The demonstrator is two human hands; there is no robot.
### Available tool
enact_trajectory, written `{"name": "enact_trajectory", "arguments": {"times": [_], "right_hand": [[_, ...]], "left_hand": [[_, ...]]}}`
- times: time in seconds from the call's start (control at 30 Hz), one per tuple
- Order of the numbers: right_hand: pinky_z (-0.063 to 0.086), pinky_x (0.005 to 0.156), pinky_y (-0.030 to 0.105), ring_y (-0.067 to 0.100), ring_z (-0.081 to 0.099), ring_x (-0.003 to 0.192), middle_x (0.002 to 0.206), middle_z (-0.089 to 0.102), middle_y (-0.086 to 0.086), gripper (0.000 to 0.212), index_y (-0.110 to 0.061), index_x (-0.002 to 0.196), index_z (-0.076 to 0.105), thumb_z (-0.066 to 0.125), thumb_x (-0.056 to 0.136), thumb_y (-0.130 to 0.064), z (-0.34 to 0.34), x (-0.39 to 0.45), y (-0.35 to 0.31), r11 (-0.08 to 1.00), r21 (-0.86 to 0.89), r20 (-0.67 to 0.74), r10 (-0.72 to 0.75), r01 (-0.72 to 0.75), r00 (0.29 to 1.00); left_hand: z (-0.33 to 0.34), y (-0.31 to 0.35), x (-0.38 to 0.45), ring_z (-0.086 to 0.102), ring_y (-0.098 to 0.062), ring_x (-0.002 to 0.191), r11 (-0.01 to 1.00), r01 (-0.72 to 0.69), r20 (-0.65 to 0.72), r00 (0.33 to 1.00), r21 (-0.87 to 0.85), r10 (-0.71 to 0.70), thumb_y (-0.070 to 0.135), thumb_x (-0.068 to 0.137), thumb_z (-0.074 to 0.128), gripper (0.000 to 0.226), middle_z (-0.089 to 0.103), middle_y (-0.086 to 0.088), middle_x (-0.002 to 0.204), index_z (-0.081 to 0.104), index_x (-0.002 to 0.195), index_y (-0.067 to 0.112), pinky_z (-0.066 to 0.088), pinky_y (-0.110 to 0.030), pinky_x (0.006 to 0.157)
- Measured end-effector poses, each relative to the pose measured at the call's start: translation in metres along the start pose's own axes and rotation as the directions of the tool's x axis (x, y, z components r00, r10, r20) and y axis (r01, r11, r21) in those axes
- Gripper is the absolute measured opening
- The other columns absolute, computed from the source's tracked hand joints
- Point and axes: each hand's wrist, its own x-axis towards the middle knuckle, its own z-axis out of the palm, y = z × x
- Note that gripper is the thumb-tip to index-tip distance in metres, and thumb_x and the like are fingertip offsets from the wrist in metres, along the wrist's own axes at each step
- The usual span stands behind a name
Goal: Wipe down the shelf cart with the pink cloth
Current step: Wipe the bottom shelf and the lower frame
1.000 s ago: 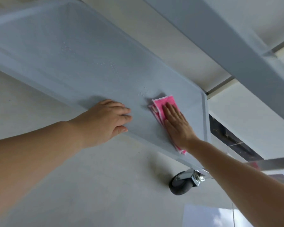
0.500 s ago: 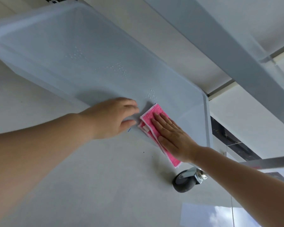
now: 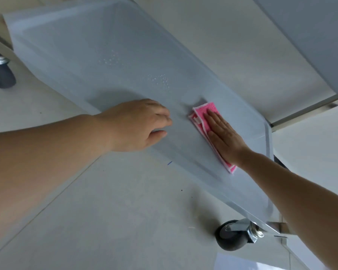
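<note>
Right hand (image 3: pixel 223 136) is laid flat, fingers straight & together, pressed on the pink cloth (image 3: pixel 205 115). Cloth is folded, w/ a white edge, and lies on the cart's bottom shelf (image 3: pixel 98 61) towards its right end; one end sticks out past the fingertips, the other shows below the wrist near the shelf's front edge.

Left hand (image 3: pixel 137 124) is rested on the front part of the same shelf, just beside the cloth but apart from it. Its fingers are bent down onto the surface and nothing is held; thumb is seen underneath, pointing right.

Shelf is a pale grey tray w/ a raised rim & rounded corners. Small water drops (image 3: pixel 160 79) are spread on it beyond the hands, a second patch farther left.

Underneath, one dark wheel (image 3: pixel 233 235) w/ a metal bracket is seen at the right corner, another wheel (image 3: pixel 0 73) at the far left edge. Light tiled floor (image 3: pixel 105 211) is under the cart. An upper shelf (image 3: pixel 310 36) of the cart cuts across the top right.
</note>
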Motion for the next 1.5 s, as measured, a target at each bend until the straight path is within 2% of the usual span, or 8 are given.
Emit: {"name": "enact_trajectory", "arguments": {"times": [0.13, 0.23, 0.63, 0.97, 1.17, 1.27, 1.37, 1.5], "right_hand": [[0.001, 0.116, 0.023, 0.009, 0.005, 0.144, 0.156, 0.009, -0.003, 0.049, -0.019, 0.147, 0.018, 0.032, 0.101, -0.028, -0.001, 0.032, 0.043, 0.980, -0.006, 0.009, 0.198, -0.198, 0.980], [0.001, 0.118, 0.029, 0.012, -0.001, 0.145, 0.158, 0.003, 0.001, 0.050, -0.018, 0.149, 0.012, 0.024, 0.102, -0.030, -0.004, 0.054, 0.070, 0.950, -0.038, 0.049, 0.310, -0.309, 0.949], [0.004, 0.118, 0.033, 0.015, 0.001, 0.145, 0.159, 0.004, 0.000, 0.056, -0.019, 0.150, 0.011, 0.016, 0.099, -0.043, -0.006, 0.105, 0.098, 0.820, -0.008, 0.019, 0.572, -0.572, 0.820], [-0.001, 0.118, 0.031, 0.015, -0.004, 0.145, 0.158, 0.000, 0.002, 0.050, -0.016, 0.149, 0.009, 0.016, 0.102, -0.030, 0.003, 0.099, 0.028, 0.939, -0.097, 0.044, 0.335, -0.329, 0.941], [-0.007, 0.114, 0.021, 0.014, 0.000, 0.144, 0.154, 0.003, -0.002, 0.052, -0.017, 0.146, 0.011, 0.020, 0.099, -0.038, 0.010, 0.054, -0.065, 0.995, -0.049, -0.002, 0.084, -0.084, 0.996], [-0.006, 0.116, 0.025, 0.015, -0.005, 0.142, 0.150, 0.000, -0.004, 0.054, -0.018, 0.142, 0.006, 0.014, 0.095, -0.043, 0.011, 0.027, -0.112, 0.997, -0.037, 0.016, -0.060, 0.061, 0.998], [-0.008, 0.116, 0.026, 0.009, -0.014, 0.142, 0.151, -0.007, -0.008, 0.053, -0.024, 0.142, -0.002, 0.009, 0.094, -0.044, 0.010, 0.014, -0.137, 0.997, -0.025, 0.072, -0.066, 0.068, 0.995], [-0.008, 0.117, 0.029, 0.011, -0.018, 0.142, 0.153, -0.012, -0.006, 0.053, -0.025, 0.141, -0.008, 0.006, 0.094, -0.044, 0.001, 0.014, -0.148, 0.998, -0.056, 0.140, -0.026, 0.035, 0.990]], "left_hand": [[-0.014, -0.020, -0.012, 0.059, -0.030, 0.099, 0.991, 0.001, -0.024, 1.000, 0.133, 0.002, 0.032, 0.088, 0.043, 0.036, 0.067, -0.006, 0.106, 0.066, 0.104, 0.009, 0.045, -0.040, 0.092], [-0.014, -0.028, -0.020, 0.060, -0.029, 0.097, 0.993, 0.004, -0.032, 0.999, 0.118, -0.001, 0.035, 0.090, 0.035, 0.043, 0.067, -0.007, 0.104, 0.067, 0.103, 0.009, 0.045, -0.038, 0.091], [-0.012, -0.027, -0.019, 0.061, -0.027, 0.097, 0.996, 0.022, -0.057, 0.998, 0.081, -0.017, 0.034, 0.090, 0.037, 0.041, 0.068, -0.007, 0.104, 0.068, 0.101, 0.009, 0.049, -0.037, 0.087], [-0.009, -0.029, -0.019, 0.059, -0.026, 0.096, 0.994, 0.052, -0.029, 0.998, 0.096, -0.050, 0.034, 0.091, 0.034, 0.041, 0.066, -0.005, 0.102, 0.066, 0.097, 0.010, 0.047, -0.037, 0.087], [-0.013, -0.028, -0.022, 0.058, -0.031, 0.103, 0.991, 0.077, -0.015, 0.997, 0.114, -0.076, 0.035, 0.087, 0.051, 0.040, 0.060, -0.012, 0.116, 0.058, 0.113, 0.005, 0.045, -0.035, 0.092], [-0.019, -0.027, -0.021, 0.047, -0.029, 0.117, 0.989, 0.144, 0.040, 0.989, -0.037, -0.142, 0.042, 0.090, 0.035, 0.049, 0.047, -0.011, 0.130, 0.046, 0.124, 0.008, 0.040, -0.039, 0.101], [-0.024, -0.031, -0.019, 0.038, -0.024, 0.126, 0.967, 0.181, 0.067, 0.983, -0.179, -0.172, 0.038, 0.093, 0.034, 0.044, 0.038, -0.007, 0.137, 0.038, 0.128, 0.011, 0.036, -0.041, 0.103], [-0.033, -0.032, -0.019, 0.032, -0.023, 0.131, 0.962, 0.166, 0.130, 0.982, -0.216, -0.140, 0.031, 0.096, 0.037, 0.043, 0.034, -0.008, 0.142, 0.037, 0.134, 0.010, 0.030, -0.037, 0.108]]}}
